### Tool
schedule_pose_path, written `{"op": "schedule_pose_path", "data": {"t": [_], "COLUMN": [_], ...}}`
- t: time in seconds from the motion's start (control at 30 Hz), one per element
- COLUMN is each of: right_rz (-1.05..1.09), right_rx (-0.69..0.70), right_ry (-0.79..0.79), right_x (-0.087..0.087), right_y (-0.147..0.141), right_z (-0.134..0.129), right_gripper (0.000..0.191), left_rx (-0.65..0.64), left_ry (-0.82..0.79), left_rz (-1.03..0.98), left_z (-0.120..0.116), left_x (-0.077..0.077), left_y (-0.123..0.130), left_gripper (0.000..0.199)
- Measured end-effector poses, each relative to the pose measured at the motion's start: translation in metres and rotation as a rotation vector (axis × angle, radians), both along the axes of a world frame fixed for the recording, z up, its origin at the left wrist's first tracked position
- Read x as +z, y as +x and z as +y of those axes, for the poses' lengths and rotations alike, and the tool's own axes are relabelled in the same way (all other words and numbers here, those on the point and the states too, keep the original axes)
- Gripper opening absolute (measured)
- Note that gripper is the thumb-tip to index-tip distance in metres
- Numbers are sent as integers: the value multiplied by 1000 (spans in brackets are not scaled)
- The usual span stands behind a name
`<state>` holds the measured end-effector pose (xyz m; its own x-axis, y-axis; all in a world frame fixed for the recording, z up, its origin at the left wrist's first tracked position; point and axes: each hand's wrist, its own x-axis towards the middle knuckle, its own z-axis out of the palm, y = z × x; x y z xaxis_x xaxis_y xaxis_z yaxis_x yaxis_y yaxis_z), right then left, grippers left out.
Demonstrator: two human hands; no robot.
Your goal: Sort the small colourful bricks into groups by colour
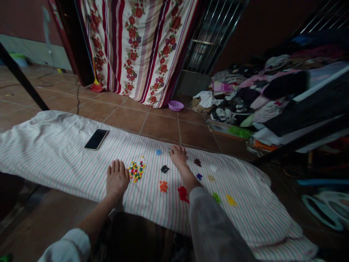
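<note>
My left hand (117, 179) lies flat on the striped cloth (68, 160), fingers stretched out, beside a mixed pile of small coloured pieces (136, 171). Farther forward, my right hand (178, 155) bends its fingers down to the cloth over a small dark pile that it mostly covers; its fingertips look pinched, and what they hold is hidden. Around it lie single-colour piles: light blue pieces (159, 152), black pieces (164, 169), orange pieces (163, 186), red pieces (183, 194), dark brown pieces (197, 162), dark blue pieces (199, 177) and white pieces (214, 167).
Beige pieces (211, 178), green pieces (216, 197) and yellow pieces (231, 200) sit to the right. A phone (96, 139) rests at the left. Beyond the cloth are a purple basin (176, 106), a floral curtain (136, 47) and heaped clothes (245, 91).
</note>
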<state>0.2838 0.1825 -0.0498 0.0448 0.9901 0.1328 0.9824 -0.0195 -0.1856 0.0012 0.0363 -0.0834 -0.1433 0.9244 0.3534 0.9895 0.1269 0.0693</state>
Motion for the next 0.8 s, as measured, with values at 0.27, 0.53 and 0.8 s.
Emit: {"op": "schedule_pose_path", "data": {"t": [0.27,0.53,0.8], "right_rz": [35,123,389], "right_rx": [109,98,229], "right_ry": [-57,137,424], "right_x": [-6,-10,-11], "right_y": [-2,2,2], "right_z": [14,12,-40], "right_gripper": [31,27,28], "left_rx": [2,-3,-21], "left_ry": [24,36,48], "left_rz": [22,8,-57], "left_z": [1,1,-1], "left_x": [-2,-4,-2], "left_y": [0,-1,-3], "left_gripper": [52,53,52]}}
